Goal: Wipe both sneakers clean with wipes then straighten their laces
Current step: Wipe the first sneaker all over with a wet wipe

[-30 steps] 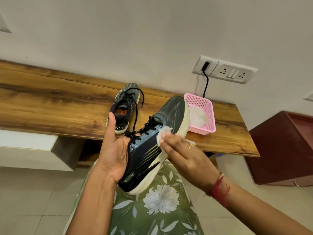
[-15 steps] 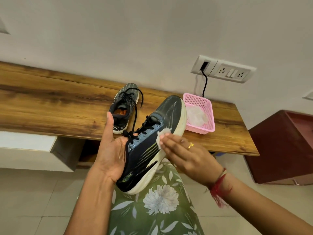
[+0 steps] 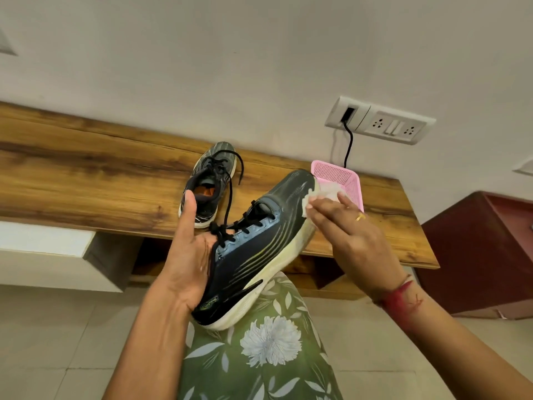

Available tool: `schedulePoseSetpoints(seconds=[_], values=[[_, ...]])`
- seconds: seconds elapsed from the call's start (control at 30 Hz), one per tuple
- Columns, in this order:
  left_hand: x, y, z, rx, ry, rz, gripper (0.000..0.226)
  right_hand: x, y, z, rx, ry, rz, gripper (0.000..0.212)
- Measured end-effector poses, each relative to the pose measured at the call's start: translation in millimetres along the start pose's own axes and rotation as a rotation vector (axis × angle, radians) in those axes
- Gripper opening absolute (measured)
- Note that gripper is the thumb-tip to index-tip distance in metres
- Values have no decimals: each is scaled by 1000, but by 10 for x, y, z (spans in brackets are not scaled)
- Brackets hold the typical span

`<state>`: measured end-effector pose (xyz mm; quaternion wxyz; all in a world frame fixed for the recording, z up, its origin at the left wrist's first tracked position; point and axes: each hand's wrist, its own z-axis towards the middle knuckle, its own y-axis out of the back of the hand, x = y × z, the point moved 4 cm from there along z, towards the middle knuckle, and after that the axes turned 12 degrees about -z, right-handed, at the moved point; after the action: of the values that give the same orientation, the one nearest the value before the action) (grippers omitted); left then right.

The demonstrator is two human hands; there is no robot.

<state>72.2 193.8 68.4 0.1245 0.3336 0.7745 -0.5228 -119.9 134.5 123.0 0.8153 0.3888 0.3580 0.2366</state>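
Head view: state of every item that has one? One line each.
Dark sneaker with white sole: tilted, toe up, held in left grip.
Left hand: holds that sneaker, thumb straight.
White wipe: crumpled, pressed on the sneaker's toe.
Right hand: fingers press the wipe.
Second dark sneaker: upright on wooden shelf, untouched.
Pink plastic mesh basket: on shelf, white wipes inside.
Black cable: plugged into wall socket.

Left hand (image 3: pixel 187 261) holding sneaker (image 3: pixel 253 255), right hand (image 3: pixel 352 229) seemingly pressing wipe (image 3: pixel 310 199) on toe
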Motion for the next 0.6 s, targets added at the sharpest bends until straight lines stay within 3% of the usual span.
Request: schedulePoseSetpoints(seconds=[0.1, 0.23, 0.43, 0.6], values=[[20, -47, -7, 35, 9, 22, 103, 87, -34, 8, -16, -6, 40, 32], [7, -15, -14, 23, -20, 75, 99, 407, -90, -195, 62, 228, 73, 30], [-21, -3, 5, 8, -73, 111, 95, 120, -91, -63, 8, 18, -41, 33], [-37, 14, -21, -16, -68, 169, 88, 318, -154, -178, 89, 213, -69, 35]])
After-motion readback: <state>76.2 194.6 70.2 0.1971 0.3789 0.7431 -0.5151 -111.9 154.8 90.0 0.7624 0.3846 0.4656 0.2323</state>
